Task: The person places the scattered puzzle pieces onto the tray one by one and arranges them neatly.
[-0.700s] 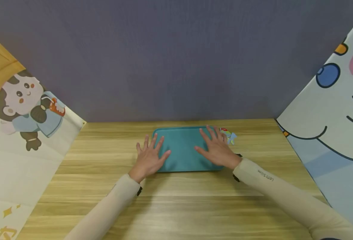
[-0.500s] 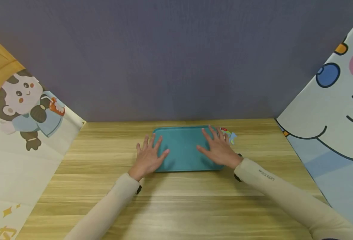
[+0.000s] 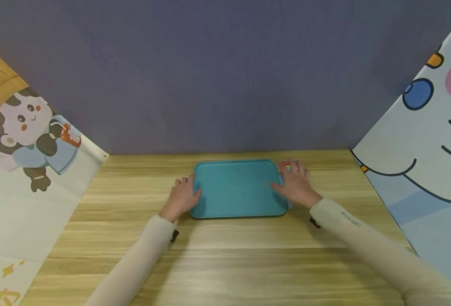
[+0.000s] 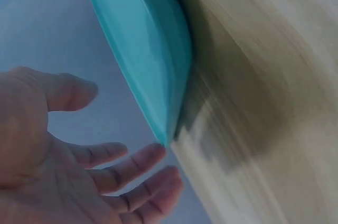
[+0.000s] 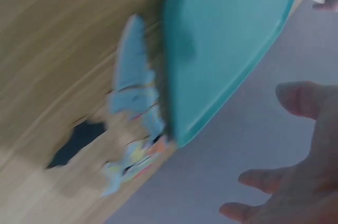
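A turquoise rectangular tray (image 3: 238,189) lies on the wooden table. My left hand (image 3: 181,196) is at its left end, fingers along the outer side and thumb by the rim. In the left wrist view, the bent fingers (image 4: 137,166) are spread, fingertips near the tray's far corner, nothing gripped. My right hand (image 3: 297,185) hovers at the right end, partly covering small flat cut-out pieces. The right wrist view shows these beside the tray: a pale blue pointed piece (image 5: 130,55), a multicoloured piece (image 5: 134,160) and a dark piece (image 5: 76,142). The right thumb and fingers are apart.
A dark grey-blue panel (image 3: 225,76) rises behind the wooden table (image 3: 233,259). Printed cartoon panels stand on the left (image 3: 26,127) and on the right (image 3: 421,148).
Both hands have moved outward from above the tray, the left to its left end and the right to its right end. Their fingers are less spread. The head view has shifted slightly.
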The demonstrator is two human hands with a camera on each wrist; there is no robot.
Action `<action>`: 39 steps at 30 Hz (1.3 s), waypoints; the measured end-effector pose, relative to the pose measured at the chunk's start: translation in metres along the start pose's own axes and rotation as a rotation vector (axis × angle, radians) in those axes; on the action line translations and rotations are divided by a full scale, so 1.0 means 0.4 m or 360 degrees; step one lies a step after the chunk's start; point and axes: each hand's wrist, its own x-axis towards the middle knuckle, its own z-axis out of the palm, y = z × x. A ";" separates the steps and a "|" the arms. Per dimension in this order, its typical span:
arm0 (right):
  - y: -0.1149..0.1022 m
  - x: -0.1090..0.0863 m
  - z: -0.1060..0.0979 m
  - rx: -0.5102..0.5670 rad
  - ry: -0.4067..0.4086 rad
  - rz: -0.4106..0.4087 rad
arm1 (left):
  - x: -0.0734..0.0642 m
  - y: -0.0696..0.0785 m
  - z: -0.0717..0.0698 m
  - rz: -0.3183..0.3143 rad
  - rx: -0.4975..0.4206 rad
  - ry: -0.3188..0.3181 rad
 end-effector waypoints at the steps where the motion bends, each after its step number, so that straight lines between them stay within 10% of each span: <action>1: 0.010 0.001 -0.001 0.0007 -0.0016 0.0020 | 0.004 -0.009 -0.001 -0.0011 -0.0041 -0.0031; 9: 0.082 0.013 -0.004 0.0038 -0.0072 0.0060 | 0.032 -0.085 -0.012 -0.0111 -0.0360 -0.0195; 39: 0.261 0.086 0.017 0.0234 -0.0142 0.0003 | 0.071 -0.113 0.022 0.0114 -0.0418 -0.0262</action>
